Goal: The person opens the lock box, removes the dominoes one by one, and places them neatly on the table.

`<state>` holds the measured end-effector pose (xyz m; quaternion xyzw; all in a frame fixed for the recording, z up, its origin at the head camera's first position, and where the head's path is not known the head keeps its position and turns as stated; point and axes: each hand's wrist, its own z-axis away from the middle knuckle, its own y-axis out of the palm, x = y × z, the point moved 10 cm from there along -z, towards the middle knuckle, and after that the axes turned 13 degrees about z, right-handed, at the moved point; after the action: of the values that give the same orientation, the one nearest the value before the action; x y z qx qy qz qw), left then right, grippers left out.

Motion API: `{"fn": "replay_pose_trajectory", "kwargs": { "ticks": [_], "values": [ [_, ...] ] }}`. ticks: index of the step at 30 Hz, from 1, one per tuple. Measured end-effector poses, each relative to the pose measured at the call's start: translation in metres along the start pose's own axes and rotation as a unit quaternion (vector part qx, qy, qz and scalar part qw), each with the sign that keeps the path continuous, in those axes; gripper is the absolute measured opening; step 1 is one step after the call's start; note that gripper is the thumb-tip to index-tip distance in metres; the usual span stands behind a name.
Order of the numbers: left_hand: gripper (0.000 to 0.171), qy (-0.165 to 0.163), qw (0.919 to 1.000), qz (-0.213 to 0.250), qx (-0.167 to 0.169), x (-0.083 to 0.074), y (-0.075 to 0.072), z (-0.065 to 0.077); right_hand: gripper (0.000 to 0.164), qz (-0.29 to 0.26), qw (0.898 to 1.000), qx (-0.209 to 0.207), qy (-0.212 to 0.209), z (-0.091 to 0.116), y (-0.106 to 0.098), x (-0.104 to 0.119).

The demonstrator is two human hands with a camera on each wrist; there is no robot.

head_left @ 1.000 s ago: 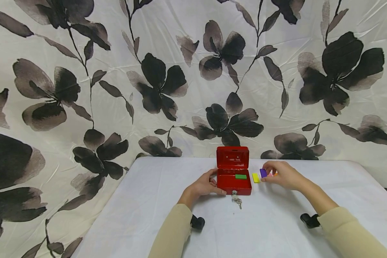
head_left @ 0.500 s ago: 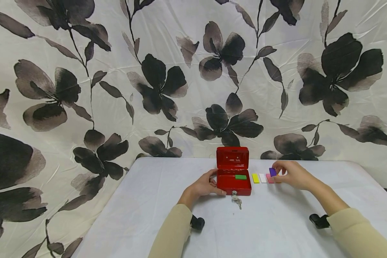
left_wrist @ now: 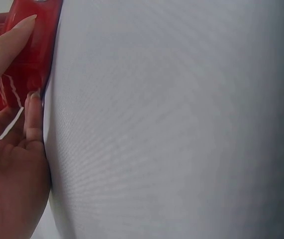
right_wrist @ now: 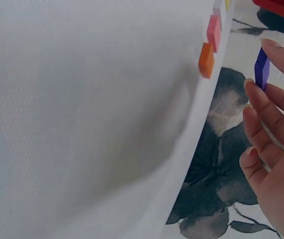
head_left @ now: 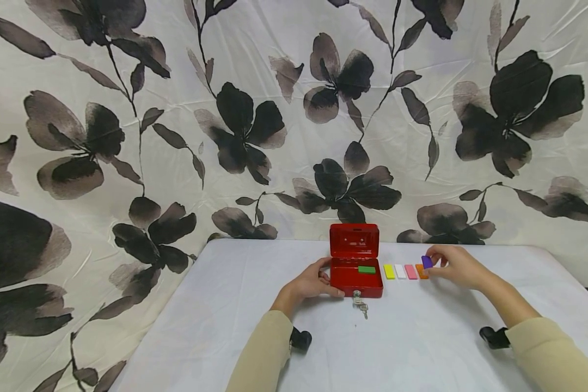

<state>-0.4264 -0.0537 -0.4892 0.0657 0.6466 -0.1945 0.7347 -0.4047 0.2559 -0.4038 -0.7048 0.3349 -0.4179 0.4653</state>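
Note:
A red cash box (head_left: 355, 282) stands with its lid up near the back of the table, a green block (head_left: 366, 269) inside. My left hand (head_left: 310, 282) grips its left side, thumb on the front face and the other fingers around the side. To the right, my right hand (head_left: 458, 267) pinches a purple block (head_left: 427, 262) between thumb and fingers. In the right wrist view the purple block (right_wrist: 262, 68) is held above the tabletop. Just left of it lies an orange block (head_left: 422, 273), partly covered in the head view.
Between box and orange block lie a yellow block (head_left: 389, 271), a white block (head_left: 400, 271) and a pink block (head_left: 410, 271) in a row. Keys (head_left: 365, 309) hang from the box's front lock. The white-covered table (head_left: 372, 354) ends at a floral curtain (head_left: 255, 190).
My right hand has moved right with the purple block, passing over the row and uncovering the white, pink and orange blocks. The left hand and box have stayed put.

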Motion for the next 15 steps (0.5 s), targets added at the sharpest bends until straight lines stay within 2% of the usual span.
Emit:
{"fn": "replay_pose_trajectory", "kwargs": {
  "ticks": [15],
  "values": [
    [0.094, -0.002, 1.0, -0.008, -0.004, 0.0, 0.0, 0.001, 0.037, 0.002, 1.0, 0.014, 0.02, 0.007, 0.006, -0.022]
  ]
}}
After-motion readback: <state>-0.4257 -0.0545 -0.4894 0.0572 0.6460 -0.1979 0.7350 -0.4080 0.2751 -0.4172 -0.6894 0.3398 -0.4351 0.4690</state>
